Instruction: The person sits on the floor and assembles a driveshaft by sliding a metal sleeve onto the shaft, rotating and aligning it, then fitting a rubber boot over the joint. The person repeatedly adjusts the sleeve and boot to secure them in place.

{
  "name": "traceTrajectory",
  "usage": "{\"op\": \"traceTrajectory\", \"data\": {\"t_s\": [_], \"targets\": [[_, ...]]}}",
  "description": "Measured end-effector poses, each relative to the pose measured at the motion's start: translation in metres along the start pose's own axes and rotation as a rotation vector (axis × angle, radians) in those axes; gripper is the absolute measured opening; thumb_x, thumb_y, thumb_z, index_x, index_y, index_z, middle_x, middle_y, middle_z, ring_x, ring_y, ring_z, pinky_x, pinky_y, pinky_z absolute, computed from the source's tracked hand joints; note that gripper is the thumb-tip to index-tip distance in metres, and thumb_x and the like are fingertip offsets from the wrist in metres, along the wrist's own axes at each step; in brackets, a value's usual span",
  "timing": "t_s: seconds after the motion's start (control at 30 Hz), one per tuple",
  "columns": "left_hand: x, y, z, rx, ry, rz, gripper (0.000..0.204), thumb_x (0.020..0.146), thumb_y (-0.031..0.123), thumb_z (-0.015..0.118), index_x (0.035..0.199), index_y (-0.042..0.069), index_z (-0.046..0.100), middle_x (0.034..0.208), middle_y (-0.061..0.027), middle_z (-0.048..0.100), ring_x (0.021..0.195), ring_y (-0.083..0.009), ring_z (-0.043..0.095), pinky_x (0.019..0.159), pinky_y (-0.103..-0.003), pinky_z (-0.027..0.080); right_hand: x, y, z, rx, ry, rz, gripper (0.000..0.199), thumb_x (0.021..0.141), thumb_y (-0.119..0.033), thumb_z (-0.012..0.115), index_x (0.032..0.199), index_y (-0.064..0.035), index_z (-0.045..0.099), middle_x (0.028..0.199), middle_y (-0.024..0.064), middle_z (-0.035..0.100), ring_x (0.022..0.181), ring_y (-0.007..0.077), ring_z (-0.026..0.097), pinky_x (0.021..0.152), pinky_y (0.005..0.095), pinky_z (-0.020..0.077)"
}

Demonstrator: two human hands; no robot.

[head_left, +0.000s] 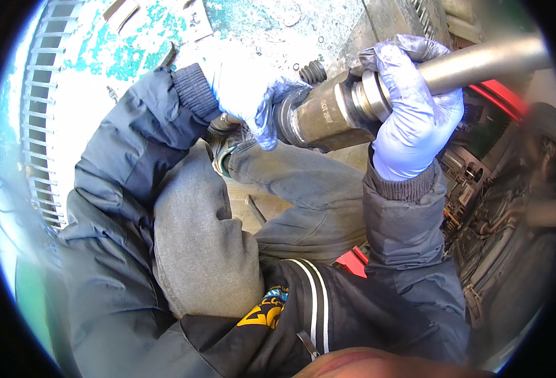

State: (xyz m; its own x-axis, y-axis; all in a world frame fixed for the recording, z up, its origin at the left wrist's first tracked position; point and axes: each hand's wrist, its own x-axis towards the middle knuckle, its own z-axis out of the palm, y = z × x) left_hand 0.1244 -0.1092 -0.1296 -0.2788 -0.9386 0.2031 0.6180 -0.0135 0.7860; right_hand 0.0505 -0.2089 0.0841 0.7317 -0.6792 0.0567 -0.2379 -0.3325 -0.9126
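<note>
Drive shaft (pixel 416 79) gripped with both gloved hands.
Our left hand (pixel 252 94) clasps the joint housing (pixel 319 116), right hand (pixel 410 107) wraps the shaft; next, we judge, steady alignment matters.

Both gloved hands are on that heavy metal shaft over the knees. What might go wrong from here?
The metal shaft looks heavy and greasy; the left hand in a thin glove may slip. If it drops, it lands on the knee. The right hand wraps the collar, where fingers may get pinched.
</note>
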Motion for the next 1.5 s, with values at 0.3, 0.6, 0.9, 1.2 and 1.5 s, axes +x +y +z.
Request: {"op": "traceTrajectory", "data": {"t_s": [0.3, 0.6, 0.9, 1.2, 1.5], "targets": [[0.0, -0.001, 0.005, 0.005, 0.017, 0.026, 0.066, 0.081, 0.019, 0.088, 0.137, 0.002, 0.058, 0.129, -0.017, 0.067, 0.115, -0.0233, 0.067, 0.097, -0.037, 0.055, 0.0, -0.003, 0.001, -0.022, 0.025, -0.025, 0.023, 0.085, 0.007, 0.071, 0.106, 0.0034, 0.063, 0.089, 0.0154, 0.071, 0.078, 0.025, 0.073, 0.077, 0.0358, 0.0611], [-0.002, -0.002, 0.003, 0.021, 0.058, 0.045, 0.066, 0.081, 0.02, 0.088, 0.137, 0.002, 0.059, 0.129, -0.0167, 0.067, 0.116, -0.0234, 0.067, 0.099, -0.037, 0.055, 0.0, -0.005, 0.005, -0.05, -0.002, -0.048, 0.023, 0.086, 0.007, 0.071, 0.108, 0.0042, 0.063, 0.09, 0.0157, 0.071, 0.079, 0.0251, 0.073, 0.078, 0.036, 0.0611], [-0.007, 0.002, 0.003, 0.04, 0.092, 0.074, 0.067, 0.08, 0.021, 0.089, 0.137, 0.002, 0.059, 0.13, -0.0164, 0.067, 0.116, -0.0236, 0.066, 0.1, -0.038, 0.054, 0.004, -0.002, 0.005, -0.02, -0.073, -0.132, 0.024, 0.086, 0.009, 0.071, 0.108, 0.0036, 0.062, 0.091, 0.0151, 0.071, 0.079, 0.0254, 0.073, 0.078, 0.0363, 0.0616], [-0.008, 0.005, 0.006, 0.089, 0.127, 0.071, 0.067, 0.08, 0.022, 0.089, 0.137, 0.003, 0.059, 0.13, -0.0161, 0.067, 0.117, -0.0238, 0.066, 0.101, -0.038, 0.054, 0.011, -0.001, 0.012, -0.039, -0.138, -0.117, 0.026, 0.086, 0.01, 0.072, 0.108, 0.0016, 0.063, 0.093, 0.0137, 0.071, 0.082, 0.0236, 0.073, 0.078, 0.0357, 0.0611], [-0.004, 0.01, 0.006, 0.149, 0.168, 0.07, 0.068, 0.079, 0.023, 0.089, 0.137, 0.003, 0.06, 0.131, -0.0158, 0.067, 0.118, -0.0239, 0.065, 0.102, -0.038, 0.053, 0.023, 0.0, 0.018, -0.145, -0.165, -0.29, 0.015, 0.088, 0.002, 0.071, 0.102, 0.0041, 0.066, 0.085, 0.012, 0.07, 0.074, 0.0191, 0.07, 0.07, 0.0326, 0.0582]]}}
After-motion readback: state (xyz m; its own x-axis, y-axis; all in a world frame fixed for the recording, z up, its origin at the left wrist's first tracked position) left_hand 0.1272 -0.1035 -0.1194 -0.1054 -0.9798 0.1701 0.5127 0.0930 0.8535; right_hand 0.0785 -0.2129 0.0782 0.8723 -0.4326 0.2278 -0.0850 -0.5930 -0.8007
